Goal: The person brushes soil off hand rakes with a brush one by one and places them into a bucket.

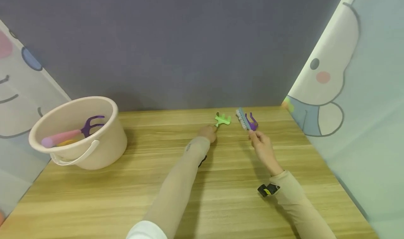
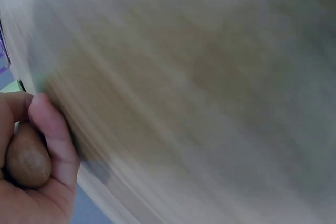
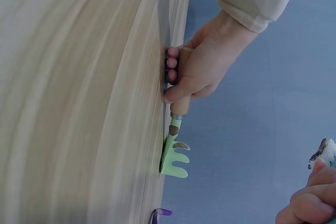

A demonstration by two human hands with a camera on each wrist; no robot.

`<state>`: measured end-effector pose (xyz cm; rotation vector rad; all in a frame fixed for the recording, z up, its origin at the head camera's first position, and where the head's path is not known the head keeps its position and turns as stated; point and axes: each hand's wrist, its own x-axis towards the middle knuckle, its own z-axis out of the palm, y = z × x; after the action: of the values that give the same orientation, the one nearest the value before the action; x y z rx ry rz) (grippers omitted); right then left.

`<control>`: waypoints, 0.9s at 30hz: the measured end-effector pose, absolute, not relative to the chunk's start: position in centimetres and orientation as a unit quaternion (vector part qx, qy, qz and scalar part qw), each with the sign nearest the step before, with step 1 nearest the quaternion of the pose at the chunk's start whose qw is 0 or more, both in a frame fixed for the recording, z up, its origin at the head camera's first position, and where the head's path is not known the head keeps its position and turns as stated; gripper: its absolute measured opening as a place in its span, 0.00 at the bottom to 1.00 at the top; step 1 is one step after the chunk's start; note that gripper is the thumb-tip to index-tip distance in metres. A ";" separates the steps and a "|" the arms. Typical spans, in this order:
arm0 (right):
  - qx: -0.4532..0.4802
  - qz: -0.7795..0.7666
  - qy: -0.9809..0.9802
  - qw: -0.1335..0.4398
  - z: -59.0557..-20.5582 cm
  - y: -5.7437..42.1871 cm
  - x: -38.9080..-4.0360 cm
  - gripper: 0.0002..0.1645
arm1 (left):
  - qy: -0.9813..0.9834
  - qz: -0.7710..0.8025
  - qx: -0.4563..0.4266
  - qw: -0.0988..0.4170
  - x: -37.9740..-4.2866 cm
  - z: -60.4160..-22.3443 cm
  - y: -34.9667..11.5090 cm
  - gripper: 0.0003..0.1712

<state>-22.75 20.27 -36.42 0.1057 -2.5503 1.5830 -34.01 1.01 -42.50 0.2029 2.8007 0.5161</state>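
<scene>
My left hand (image 1: 207,133) grips a small green hand rake (image 1: 223,119) by its wooden handle (image 2: 29,156). The rake's tines point away, low over the far part of the table; the right wrist view shows brown marks on its green head. To the right, my right hand (image 1: 263,147) pinches the lower end of a scrubbing brush (image 1: 243,119) with a light blue back and white bristles. The brush is tilted up, its bristles facing left. Just behind it a purple pronged tool (image 1: 253,125) shows, partly hidden by the brush and fingers.
A cream bucket (image 1: 107,151) stands at the table's left with its handle hanging in front. Inside lie a pink-handled purple fork (image 1: 64,137) and something yellow (image 1: 67,143). A grey wall (image 1: 189,49) rises behind the wooden table (image 1: 151,183), and cartoon-printed panels flank it.
</scene>
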 end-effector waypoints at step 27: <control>0.040 0.519 -0.850 0.081 -36.2 20.0 -22.4 0.20 | 0.962 0.199 0.129 0.137 -33.3 -42.0 -1.2 0.13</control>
<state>-22.36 19.95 -36.23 0.1205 -2.5414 1.5517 -33.27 -1.20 -42.01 0.3726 2.7837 0.5751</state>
